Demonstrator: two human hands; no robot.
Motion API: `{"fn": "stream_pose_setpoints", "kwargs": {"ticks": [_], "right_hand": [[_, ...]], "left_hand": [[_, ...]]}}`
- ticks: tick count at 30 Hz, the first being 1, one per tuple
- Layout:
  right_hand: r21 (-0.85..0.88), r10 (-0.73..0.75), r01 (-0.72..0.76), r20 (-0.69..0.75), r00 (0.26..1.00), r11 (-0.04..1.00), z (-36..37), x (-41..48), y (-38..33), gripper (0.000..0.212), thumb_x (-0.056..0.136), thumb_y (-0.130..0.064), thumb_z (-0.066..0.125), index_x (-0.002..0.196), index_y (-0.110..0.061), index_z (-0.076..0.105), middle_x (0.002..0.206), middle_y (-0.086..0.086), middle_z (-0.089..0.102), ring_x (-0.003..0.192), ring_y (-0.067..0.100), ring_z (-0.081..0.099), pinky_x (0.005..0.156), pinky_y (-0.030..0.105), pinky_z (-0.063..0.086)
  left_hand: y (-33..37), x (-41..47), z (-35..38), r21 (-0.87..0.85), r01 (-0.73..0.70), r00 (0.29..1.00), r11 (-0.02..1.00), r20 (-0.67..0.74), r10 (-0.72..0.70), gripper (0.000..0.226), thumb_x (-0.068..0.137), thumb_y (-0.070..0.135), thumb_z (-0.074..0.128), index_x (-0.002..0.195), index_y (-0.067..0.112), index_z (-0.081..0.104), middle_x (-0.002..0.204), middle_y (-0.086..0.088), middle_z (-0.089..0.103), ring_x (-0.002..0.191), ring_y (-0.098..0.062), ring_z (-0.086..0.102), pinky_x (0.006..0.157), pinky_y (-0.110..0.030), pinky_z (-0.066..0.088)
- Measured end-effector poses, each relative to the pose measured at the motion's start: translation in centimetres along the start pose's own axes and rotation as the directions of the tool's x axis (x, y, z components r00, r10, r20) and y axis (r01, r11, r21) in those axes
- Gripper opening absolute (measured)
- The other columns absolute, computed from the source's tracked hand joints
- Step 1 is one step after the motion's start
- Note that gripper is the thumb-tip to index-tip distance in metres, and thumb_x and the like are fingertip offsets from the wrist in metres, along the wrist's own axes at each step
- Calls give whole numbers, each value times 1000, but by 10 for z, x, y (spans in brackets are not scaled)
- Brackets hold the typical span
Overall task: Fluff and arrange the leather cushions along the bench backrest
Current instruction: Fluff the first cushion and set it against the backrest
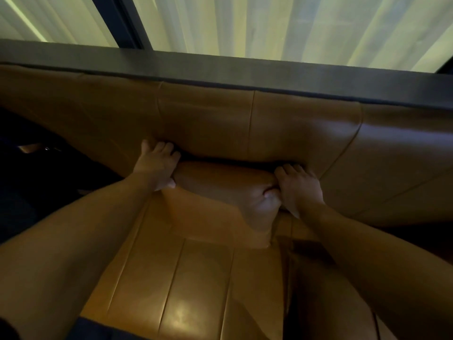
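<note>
A tan leather cushion point(220, 192) lies on the bench seat point(191, 290) with its far edge at the foot of the leather backrest point(220, 119). My left hand point(157, 165) grips the cushion's far left corner, fingers curled over the top edge into the dark gap behind it. On the far right corner my right hand point(299, 187) is clamped, its thumb pressing a dent into the leather. The cushion's back edge is hidden in the gap.
A dark ledge point(245, 69) runs along the top of the backrest, with pale curtains point(269, 25) and a dark window frame behind it. More backrest cushions point(404, 163) continue to the right. Dark floor lies to the left.
</note>
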State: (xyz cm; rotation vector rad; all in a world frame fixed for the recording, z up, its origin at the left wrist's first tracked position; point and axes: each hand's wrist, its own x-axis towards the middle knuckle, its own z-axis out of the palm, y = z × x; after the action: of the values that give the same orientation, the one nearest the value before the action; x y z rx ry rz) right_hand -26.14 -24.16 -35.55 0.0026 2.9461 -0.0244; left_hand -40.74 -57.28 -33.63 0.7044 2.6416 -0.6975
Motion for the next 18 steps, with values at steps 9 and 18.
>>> {"fn": "stream_pose_setpoints", "kwargs": {"ticks": [9,18], "right_hand": [[-52,196,-192,82,977,980,-13,-5,-23,74,91,-71,51,141,-17,42,144,10,52,133,35,49,106,52,41],[137,465,-499,218,858,856,-25,-59,15,66,99,-38,56,154,-15,28,151,13,47,135,36,47,106,51,38]], "left_hand": [[9,9,-3,-77,63,998,995,0,-64,61,94,26,68,147,20,40,142,-13,49,133,-37,49,109,-53,37],[116,-23,-14,-329,-401,787,855,-602,137,73,73,34,63,137,0,54,137,-26,54,122,-48,53,103,-63,39]]}}
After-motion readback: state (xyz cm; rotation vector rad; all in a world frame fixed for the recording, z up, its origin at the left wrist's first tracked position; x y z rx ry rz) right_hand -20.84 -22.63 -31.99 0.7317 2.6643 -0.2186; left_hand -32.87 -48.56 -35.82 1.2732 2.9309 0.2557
